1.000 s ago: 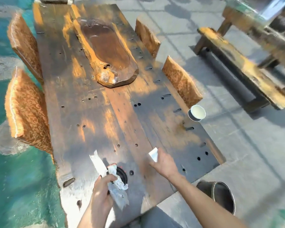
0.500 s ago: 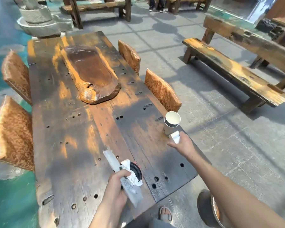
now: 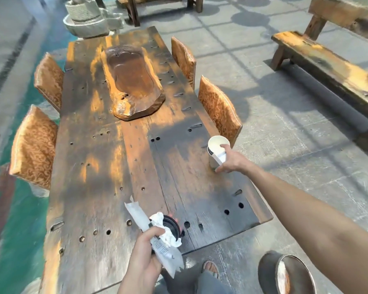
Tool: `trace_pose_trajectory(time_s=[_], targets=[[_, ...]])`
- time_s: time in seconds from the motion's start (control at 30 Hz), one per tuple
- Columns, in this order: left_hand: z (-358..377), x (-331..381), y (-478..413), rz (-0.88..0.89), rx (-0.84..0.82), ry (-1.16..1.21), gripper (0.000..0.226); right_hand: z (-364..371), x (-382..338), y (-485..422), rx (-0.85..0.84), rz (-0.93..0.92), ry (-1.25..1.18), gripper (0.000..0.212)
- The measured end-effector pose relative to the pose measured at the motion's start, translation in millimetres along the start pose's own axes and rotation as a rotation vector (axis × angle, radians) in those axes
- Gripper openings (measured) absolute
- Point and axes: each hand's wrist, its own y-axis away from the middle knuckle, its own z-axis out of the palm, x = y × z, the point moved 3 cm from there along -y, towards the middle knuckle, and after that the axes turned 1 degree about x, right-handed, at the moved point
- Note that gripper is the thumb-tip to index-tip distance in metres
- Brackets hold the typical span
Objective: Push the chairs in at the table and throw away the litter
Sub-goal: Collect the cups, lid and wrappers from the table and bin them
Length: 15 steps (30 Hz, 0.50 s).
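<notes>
Reaching across the bench (image 3: 98, 187), my right hand (image 3: 229, 161) curled its fingers around the paper cup (image 3: 216, 151) near the right edge, seemingly pinching a scrap; my left hand (image 3: 145, 253) clutched wrappers (image 3: 164, 245), freeing neither.

the right hand (image 3: 229, 161) is stretched forward on a bare, nearly straight arm that enters from the lower right corner — fingers wrapped around something pale, thumb on top, knuckles turned to the right. the left hand (image 3: 146, 254) sits low and close to the body, forearm rising from the bottom edge, fingers curled tight in a fist-like clasp — back of the hand facing left. a sandalled foot (image 3: 209, 269) shows between the two arms.
</notes>
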Motion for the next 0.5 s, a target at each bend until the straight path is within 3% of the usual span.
trace_pose_trajectory(time_s=[0.1,0.2,0.37,0.5], targets=[[-0.6,-10.1,5.0,0.024,0.041,-0.003,0.022,-0.3,-0.7,-18.9,-0.118,0.049,-0.138,0.088],[0.5,-20.8,11.7,0.032,0.115,0.012,0.020,11.6,13.1,-39.1,-0.079,0.086,-0.210,0.081],[3.6,-39.7,19.7,-0.007,0.118,0.041,0.030,13.8,16.8,-14.3,0.063,0.054,-0.010,0.065],[11.3,-49.9,26.2,0.043,0.110,0.026,0.039,13.2,32.8,17.7,0.060,0.027,-0.074,0.073]])
